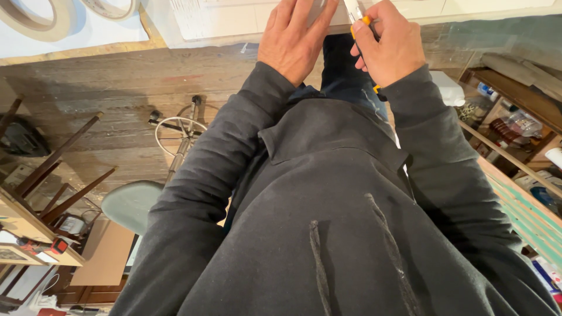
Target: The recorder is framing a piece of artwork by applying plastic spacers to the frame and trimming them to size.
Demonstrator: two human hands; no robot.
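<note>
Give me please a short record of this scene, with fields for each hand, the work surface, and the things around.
left hand: left hand lies flat, fingers spread, on the white board
right hand: right hand grips a tool with orange parts, probably a utility knife
work surface: white board at the top edge of the view
nearby above: two tape rolls on a light surface
below: green stool on the wooden floor
clothing: dark hooded sweatshirt

Stool (132, 202) left — shelves (515, 111) right.

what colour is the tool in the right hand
Orange and white-grey utility knife in the right hand, head view.
</note>
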